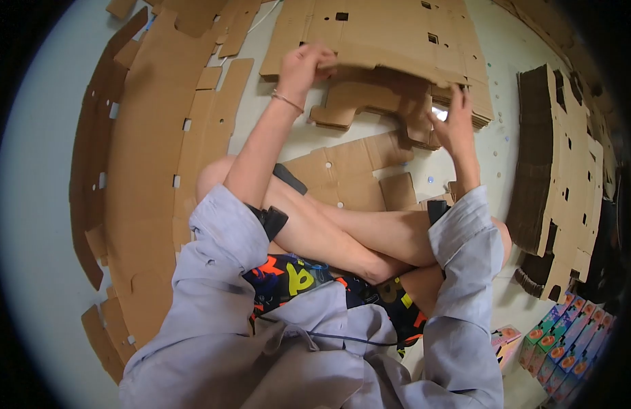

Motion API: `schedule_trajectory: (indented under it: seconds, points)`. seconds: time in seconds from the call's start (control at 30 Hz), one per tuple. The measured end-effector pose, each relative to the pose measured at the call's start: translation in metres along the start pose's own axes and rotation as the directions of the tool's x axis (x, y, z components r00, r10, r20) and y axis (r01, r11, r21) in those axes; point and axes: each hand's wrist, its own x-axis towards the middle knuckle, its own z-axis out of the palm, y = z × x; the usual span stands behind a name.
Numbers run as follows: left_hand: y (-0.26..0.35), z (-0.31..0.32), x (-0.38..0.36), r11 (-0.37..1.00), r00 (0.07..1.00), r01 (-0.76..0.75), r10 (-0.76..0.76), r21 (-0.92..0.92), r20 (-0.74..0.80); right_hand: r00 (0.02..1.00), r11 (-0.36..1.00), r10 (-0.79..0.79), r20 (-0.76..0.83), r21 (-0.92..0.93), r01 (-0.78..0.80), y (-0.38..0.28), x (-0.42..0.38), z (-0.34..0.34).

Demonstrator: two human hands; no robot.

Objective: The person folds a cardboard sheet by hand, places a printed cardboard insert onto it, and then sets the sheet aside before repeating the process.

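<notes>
A flat brown cardboard sheet (pixel 387 34) with small square holes lies ahead of me, its near edge raised a little. My left hand (pixel 308 65) is closed on the left part of that near edge. At the right end of the same edge is my right hand (pixel 457 116), fingers spread and pointing forward, the tips close to the cardboard. Whether they touch it I cannot tell. Beneath the edge, between the hands, sits a curved cut cardboard piece (pixel 363 102). A flat cardboard piece (pixel 336 170) lies nearer my crossed legs.
Large cardboard sheets (pixel 148 150) lie on the left. A thick stack of cut cardboard (pixel 544 163) stands on the right. Colourful small boxes (pixel 564 341) are in rows at the lower right. My crossed legs (pixel 329 232) are in front of me.
</notes>
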Motion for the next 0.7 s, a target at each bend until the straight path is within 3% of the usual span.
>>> schedule_trajectory:
  seconds: [0.03, 0.17, 0.27, 0.37, 0.47, 0.5, 0.57, 0.6, 0.67, 0.7]
  points:
    - [0.006, -0.002, -0.002, 0.97, 0.999, 0.038, -0.033, -0.241, 0.023, 0.995, 0.999, 0.037, -0.087, 0.0, -0.037, -0.002, 0.003, -0.003]
    - [0.018, 0.002, -0.01, 0.902, 0.997, 0.062, -0.041, -0.428, 0.058, 0.98, 0.948, 0.121, -0.158, 0.31, -0.067, 0.003, 0.016, -0.016]
    - [0.015, 0.001, -0.006, 0.875, 0.994, 0.106, -0.108, -0.472, 0.023, 0.953, 0.93, 0.22, -0.209, 0.338, -0.141, -0.016, 0.013, -0.027]
    - [0.016, 0.001, -0.006, 0.981, 0.993, 0.073, -0.088, -0.178, -0.077, 0.983, 0.942, 0.16, -0.092, 0.312, -0.124, -0.012, 0.016, -0.028]
    - [0.013, -0.003, -0.004, 0.977, 0.973, 0.205, -0.197, 0.053, -0.118, 0.98, 0.953, 0.166, 0.108, 0.237, -0.188, 0.008, 0.015, -0.005]
    - [0.006, -0.004, -0.002, 0.922, 0.991, 0.134, -0.116, 0.363, -0.07, 0.943, 0.957, 0.167, 0.287, 0.184, -0.225, 0.008, 0.015, -0.004]
    - [-0.01, -0.003, 0.003, 0.546, 0.995, -0.079, -0.006, 0.834, 0.099, 0.852, 0.991, 0.119, 0.509, -0.008, -0.133, 0.009, 0.004, -0.003]
    - [-0.016, -0.002, -0.001, 0.437, 0.969, -0.162, -0.102, 0.885, 0.227, 0.786, 0.993, 0.11, 0.608, -0.093, -0.067, 0.006, 0.0, -0.005]
    - [-0.03, 0.001, -0.011, 0.231, 0.844, -0.369, -0.323, 0.9, 0.428, 0.669, 0.996, 0.077, 0.739, -0.093, -0.012, 0.006, -0.008, -0.009]
    - [-0.035, 0.001, -0.015, 0.241, 0.781, -0.407, -0.409, 0.881, 0.472, 0.614, 0.992, 0.103, 0.782, -0.128, -0.003, 0.002, -0.008, -0.01]
